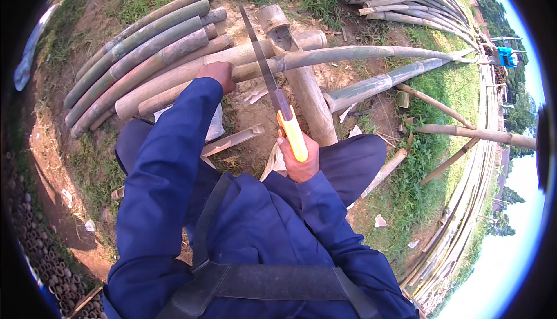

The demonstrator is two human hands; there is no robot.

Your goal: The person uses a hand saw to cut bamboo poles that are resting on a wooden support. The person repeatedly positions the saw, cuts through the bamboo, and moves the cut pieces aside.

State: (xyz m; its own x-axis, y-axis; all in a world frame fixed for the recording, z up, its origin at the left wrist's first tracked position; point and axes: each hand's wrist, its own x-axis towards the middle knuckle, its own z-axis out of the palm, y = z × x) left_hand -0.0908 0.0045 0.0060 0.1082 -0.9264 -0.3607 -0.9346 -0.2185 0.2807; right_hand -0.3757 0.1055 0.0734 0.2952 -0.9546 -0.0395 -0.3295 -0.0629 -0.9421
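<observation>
My right hand [303, 157] is closed round the orange handle of a hand saw [259, 52]. Its long dark blade points away from me and lies across a long bamboo pole [348, 53]. Over the pole's left part my left hand [217, 76] is closed, gripping it a little left of the blade. The pole runs from my left side to the far right. Beneath it stretches a thick bamboo support [310, 101] with a notched opening near its far end. I cannot make out any cut in the pole.
Several cut bamboo lengths [156, 49] lie side by side at the left. Long poles [406, 5] are piled at the far right, and more [464, 226] line the right edge. Another thick pole [383, 84] slants right of the support. A split bamboo piece [235, 139] lies before my knees.
</observation>
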